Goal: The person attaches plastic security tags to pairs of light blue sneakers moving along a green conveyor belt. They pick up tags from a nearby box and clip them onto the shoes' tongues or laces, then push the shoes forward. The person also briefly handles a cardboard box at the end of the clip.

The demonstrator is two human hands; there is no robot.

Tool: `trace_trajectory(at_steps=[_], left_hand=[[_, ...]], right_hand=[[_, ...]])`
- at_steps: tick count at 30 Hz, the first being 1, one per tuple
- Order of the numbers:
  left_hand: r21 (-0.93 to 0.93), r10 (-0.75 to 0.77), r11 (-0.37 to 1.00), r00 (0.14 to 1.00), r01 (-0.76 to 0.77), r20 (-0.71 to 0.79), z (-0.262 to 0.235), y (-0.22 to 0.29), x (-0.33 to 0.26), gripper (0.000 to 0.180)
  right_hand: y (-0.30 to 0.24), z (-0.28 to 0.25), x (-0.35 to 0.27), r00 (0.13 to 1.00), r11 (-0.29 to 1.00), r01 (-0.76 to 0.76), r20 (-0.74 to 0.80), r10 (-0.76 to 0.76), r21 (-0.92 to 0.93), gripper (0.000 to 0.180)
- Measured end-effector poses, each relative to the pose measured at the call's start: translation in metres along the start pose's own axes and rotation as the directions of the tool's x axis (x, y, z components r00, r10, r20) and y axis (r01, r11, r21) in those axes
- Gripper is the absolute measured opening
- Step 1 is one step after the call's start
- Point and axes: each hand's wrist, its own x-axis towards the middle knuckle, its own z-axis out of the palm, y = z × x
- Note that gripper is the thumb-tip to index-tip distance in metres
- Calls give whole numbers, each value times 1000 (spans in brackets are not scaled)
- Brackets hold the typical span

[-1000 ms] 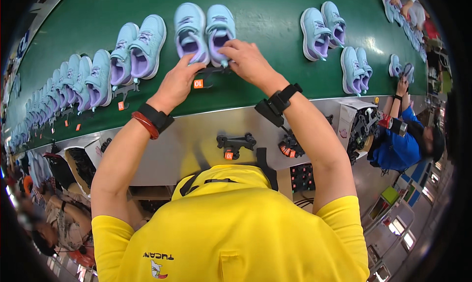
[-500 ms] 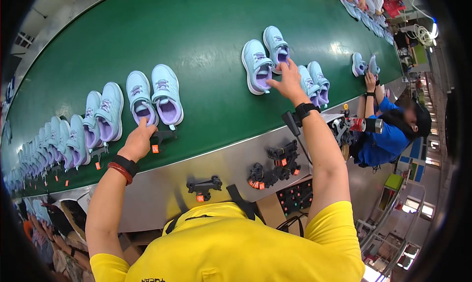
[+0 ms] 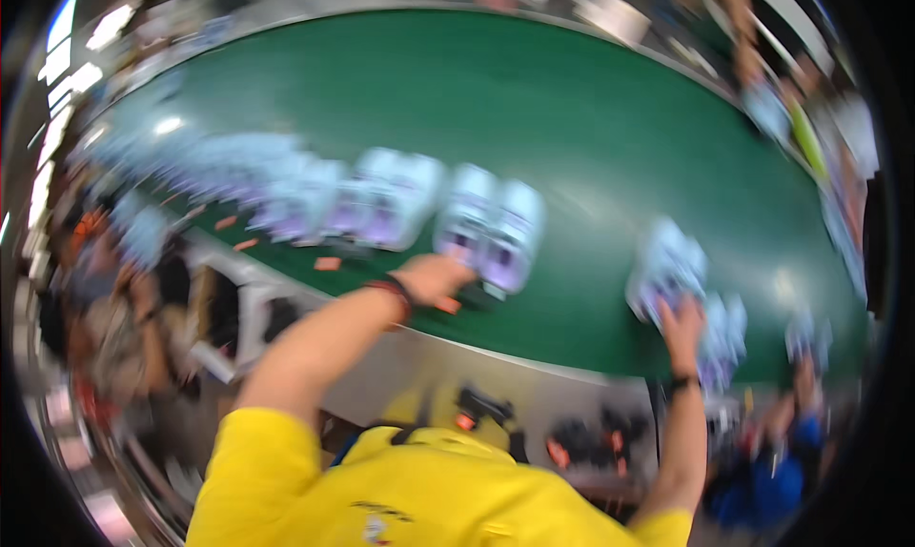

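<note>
The whole view is smeared by motion. At the middle of the green belt, my left hand [image 3: 438, 278] is closed at the heel of a light-blue sneaker [image 3: 467, 213] with lilac lining. Its mate [image 3: 516, 231] stands right beside it, toes pointing away from me. An orange tag [image 3: 447, 305] shows by my left fingers; what it hangs from is blurred. Farther right, my right hand [image 3: 682, 326] reaches into the heel openings of another light-blue pair of sneakers [image 3: 667, 261], which sit pressed together. My fingertips there are hidden inside the shoes.
A long row of like sneakers [image 3: 238, 166] runs along the belt [image 3: 400, 80] to the left. Another pair [image 3: 722, 342] stands just right of my right hand. A black hanger [image 3: 486, 404] and more black pieces [image 3: 591, 442] lie on the metal ledge. A person in blue [image 3: 772, 480] works at the right.
The view has swung round, so the shoes sit elsewhere in it. My right hand, open before, has closed on its pair, and those two shoes are now closer together. My left hand remains at its shoe's heel.
</note>
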Motion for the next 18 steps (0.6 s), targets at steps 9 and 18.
trace_trajectory(at_steps=[9,18], left_hand=[[75,21,997,964,-2,-264,35,-18,-10,17],[217,35,974,896,69,-443,32,6,-51,53]], right_hand=[[-15,64,15,949,958,-279,-171,264,-67,34],[-137,69,-6,973,974,-226,-38,226,-1,28]])
